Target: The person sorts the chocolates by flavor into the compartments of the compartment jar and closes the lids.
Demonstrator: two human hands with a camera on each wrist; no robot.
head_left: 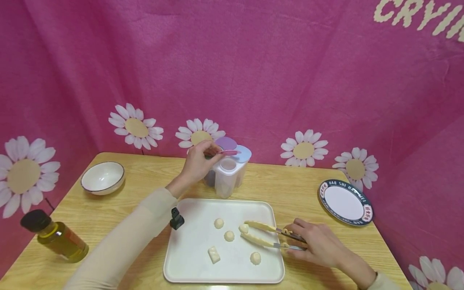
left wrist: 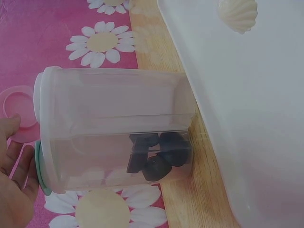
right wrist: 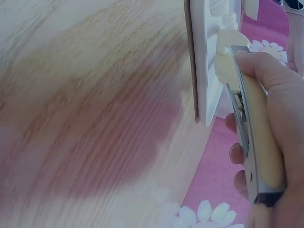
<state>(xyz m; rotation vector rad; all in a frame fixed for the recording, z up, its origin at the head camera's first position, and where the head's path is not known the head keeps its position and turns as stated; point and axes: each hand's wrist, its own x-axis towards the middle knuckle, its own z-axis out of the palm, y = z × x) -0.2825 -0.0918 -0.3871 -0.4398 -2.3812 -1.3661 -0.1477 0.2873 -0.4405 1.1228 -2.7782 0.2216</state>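
Okay, so the clear container (head_left: 224, 182) stands at 12 o'clock from the tray (head_left: 195, 217), just past its far edge, with the pink lid (head_left: 230, 152) lifted off its front opening. The left hand (head_left: 197, 159) pinches that lid by the rim, while the purple lid (head_left: 225, 142) and blue lid (head_left: 243, 154) are down. Dark pieces (left wrist: 159, 154) sit at the bottom of 1 compartment.

Over at 3 o'clock, the right hand (head_left: 317, 243) has its fingers curled round the tongs (head_left: 262, 226), which are spread partway. A white piece (head_left: 243, 228) is between their tips; can't tell whether both tips press on it. 4 other white bits (head_left: 255, 258) lie on the tray, 3 roundish and 1 oblong.

Further out on the wooden table (head_left: 290, 185): white bowl (head_left: 103, 177) at 10 o'clock, black-capped bottle (head_left: 63, 243) of yellow liquid at 9, dark-rimmed plate (head_left: 346, 201) between 2 and 3. Pink daisy cloth (head_left: 232, 72) hangs behind everything at 12.
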